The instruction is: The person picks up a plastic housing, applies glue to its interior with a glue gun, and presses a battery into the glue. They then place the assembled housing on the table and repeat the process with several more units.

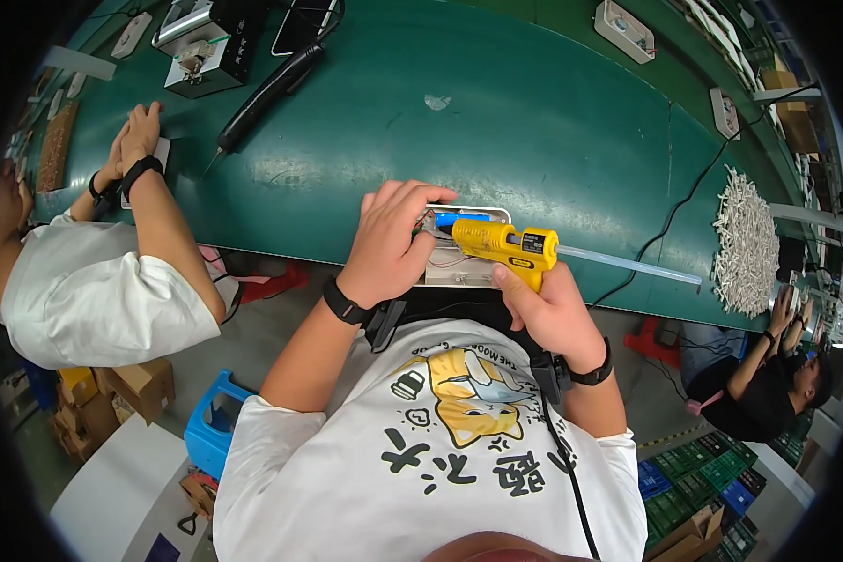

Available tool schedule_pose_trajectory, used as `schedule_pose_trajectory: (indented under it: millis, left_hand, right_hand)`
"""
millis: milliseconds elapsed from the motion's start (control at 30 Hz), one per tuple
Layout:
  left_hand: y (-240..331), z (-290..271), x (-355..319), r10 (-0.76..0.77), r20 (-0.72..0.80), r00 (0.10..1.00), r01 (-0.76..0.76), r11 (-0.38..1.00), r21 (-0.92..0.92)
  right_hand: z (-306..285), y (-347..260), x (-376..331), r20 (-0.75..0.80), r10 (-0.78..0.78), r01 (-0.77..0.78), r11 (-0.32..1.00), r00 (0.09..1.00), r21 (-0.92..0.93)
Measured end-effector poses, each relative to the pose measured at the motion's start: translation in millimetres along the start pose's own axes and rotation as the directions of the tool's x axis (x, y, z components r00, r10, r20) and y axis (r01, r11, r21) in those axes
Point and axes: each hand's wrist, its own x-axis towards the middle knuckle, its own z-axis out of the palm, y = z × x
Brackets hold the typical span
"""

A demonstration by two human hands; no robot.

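My right hand (pixel 554 314) is wrapped round the handle of a yellow hot glue gun (pixel 496 242), its nozzle pointing left. A long translucent glue stick (pixel 628 265) sticks out of its back. Under the gun, at the table's near edge, lies an open white plastic case (pixel 448 273) with a blue cylindrical battery (pixel 466 218) and thin wires inside. My left hand (pixel 389 239) is closed over the case's left end, thumb and forefinger beside the nozzle. A small metallic part shows between them; its kind is unclear. The hand hides that end of the case.
A black electric screwdriver (pixel 270 98) lies at the far left, near a black machine (pixel 211 47). White screw-like pieces (pixel 746 244) are heaped at the right. A black cable (pixel 670 220) crosses the green table (pixel 553 122). Co-workers sit at left and right; a blue stool (pixel 217 421) stands behind left.
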Motion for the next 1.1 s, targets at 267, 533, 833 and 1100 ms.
schedule_pose_trajectory:
  millis: [267,533,833,1100]
  left_hand:
    - [3.5,-1.7,3.3,0.02,-0.038,0.999,-0.02,1.0,0.002]
    - [7.8,2.6,-9.4,0.005,-0.248,0.969,0.001,1.0,0.024]
    - [-4.3,32.1,63.0,-0.239,-0.214,0.947,0.128,0.894,-0.428]
    - [-6.1,78.1,181.1,0.054,-0.22,0.974,-0.124,0.94,-0.319]
  right_hand:
    - [-0.7,-6.6,1.2,-0.103,0.016,-0.012,0.999,0.995,0.037]
    - [-17.1,7.4,-1.3,-0.101,-0.132,0.152,0.962,0.986,0.227]
    - [-87.3,112.4,-26.1,-0.576,-0.211,0.527,0.713,0.79,0.463]
    - [-87.0,124.7,-17.1,-0.608,-0.277,0.61,0.653,0.744,0.449]
